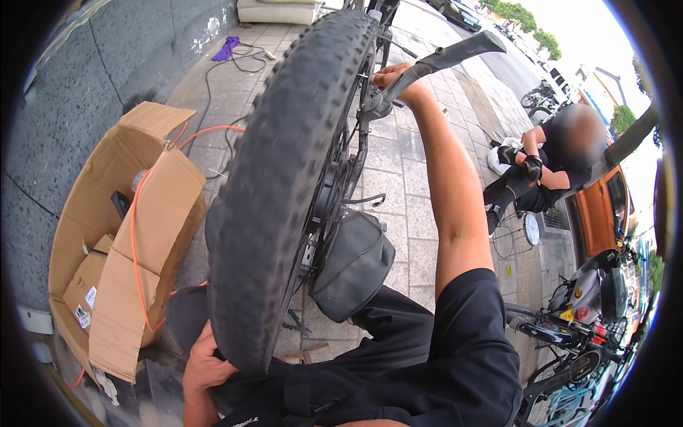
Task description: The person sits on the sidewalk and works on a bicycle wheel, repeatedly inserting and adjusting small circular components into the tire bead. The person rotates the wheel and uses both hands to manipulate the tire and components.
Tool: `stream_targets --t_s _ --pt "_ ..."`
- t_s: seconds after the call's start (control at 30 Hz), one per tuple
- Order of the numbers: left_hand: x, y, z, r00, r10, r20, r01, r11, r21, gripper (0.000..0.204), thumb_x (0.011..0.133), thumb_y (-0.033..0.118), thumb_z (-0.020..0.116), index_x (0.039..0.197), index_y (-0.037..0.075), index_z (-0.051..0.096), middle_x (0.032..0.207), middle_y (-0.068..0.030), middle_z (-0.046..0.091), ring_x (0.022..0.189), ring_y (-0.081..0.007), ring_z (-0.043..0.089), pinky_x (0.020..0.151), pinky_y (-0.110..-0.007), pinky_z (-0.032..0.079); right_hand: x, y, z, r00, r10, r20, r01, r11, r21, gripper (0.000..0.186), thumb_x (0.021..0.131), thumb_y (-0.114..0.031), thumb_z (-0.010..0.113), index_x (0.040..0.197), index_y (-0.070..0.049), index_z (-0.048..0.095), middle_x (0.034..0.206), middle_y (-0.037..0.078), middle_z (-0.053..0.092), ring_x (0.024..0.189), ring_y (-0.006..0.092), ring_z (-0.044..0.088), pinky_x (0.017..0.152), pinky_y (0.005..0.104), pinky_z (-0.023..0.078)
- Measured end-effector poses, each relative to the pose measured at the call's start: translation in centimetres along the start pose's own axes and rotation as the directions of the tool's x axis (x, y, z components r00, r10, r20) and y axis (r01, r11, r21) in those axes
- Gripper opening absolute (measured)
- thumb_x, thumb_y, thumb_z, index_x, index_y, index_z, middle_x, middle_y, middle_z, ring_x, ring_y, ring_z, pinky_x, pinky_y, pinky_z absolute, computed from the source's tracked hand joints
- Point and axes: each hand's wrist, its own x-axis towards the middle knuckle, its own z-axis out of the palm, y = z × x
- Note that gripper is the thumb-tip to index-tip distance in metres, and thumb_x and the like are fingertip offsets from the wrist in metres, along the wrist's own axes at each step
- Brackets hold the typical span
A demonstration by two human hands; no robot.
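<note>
A wide black knobbly bicycle tyre [274, 178] stands on edge in front of me, with the wheel's hub and frame parts along its right side. My left hand [205, 366] is closed against the tyre's near lower end, thumb pressed to the rubber; some fingers are hidden. Reaching along the wheel's right side, my right hand [400, 80] is closed at the frame, fingertips pinched by a small metal part I cannot make out. A grey kickstand-like arm [445, 60] crosses in front of that hand. Below the hub sits a dark grey rounded bag or saddle-like thing [356, 263].
An open cardboard box [167, 220] stands left, an orange hose [133, 245] draped over it. A black cable and purple cloth [226, 48] lie near the grey wall. Another person [548, 160] sits at right, wearing dark gloves. Parked scooters [590, 299] and an orange car [601, 213] stand beyond.
</note>
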Motion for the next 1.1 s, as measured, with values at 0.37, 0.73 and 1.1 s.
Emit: stream_targets --t_s 0.37,0.73,1.1 --pt "1.9 4.7 -0.2 0.964 0.213 -0.163 -0.265 0.843 -0.468 0.050 0.065 0.025 0.097 0.099 -0.002 0.071 0.119 -0.0149 0.066 0.113 -0.0253 0.059 0.103 -0.038 0.043 1.2 1.8 0.4 0.993 -0.117 -0.015 0.114 0.985 -0.132 0.040 0.083 -0.034 0.074 0.110 -0.004 0.078 0.098 0.015 0.076 0.081 0.0254 0.074 0.060 0.0387 0.061" --pt "-0.6 1.1 0.2 0.987 -0.150 -0.055 0.135 0.968 -0.211 0.049 0.068 0.011 0.093 0.109 -0.004 0.072 0.126 -0.0158 0.065 0.121 -0.0278 0.060 0.105 -0.039 0.043 -0.4 0.0 0.2 0.998 -0.053 -0.039 0.047 0.989 -0.143 0.043 0.088 -0.038 0.075 0.106 0.002 0.077 0.089 0.015 0.077 0.081 0.0229 0.074 0.081 0.0363 0.058" --pt "1.1 3.3 -0.1 0.984 0.135 -0.120 -0.175 0.871 -0.459 0.070 0.061 0.025 0.100 0.114 -0.007 0.069 0.129 -0.0164 0.062 0.123 -0.0275 0.058 0.109 -0.037 0.041 0.5 0.9 0.1 0.996 -0.082 -0.020 0.078 0.982 -0.173 0.041 0.085 -0.039 0.072 0.109 -0.006 0.078 0.101 0.017 0.076 0.092 0.0269 0.074 0.080 0.0387 0.059"
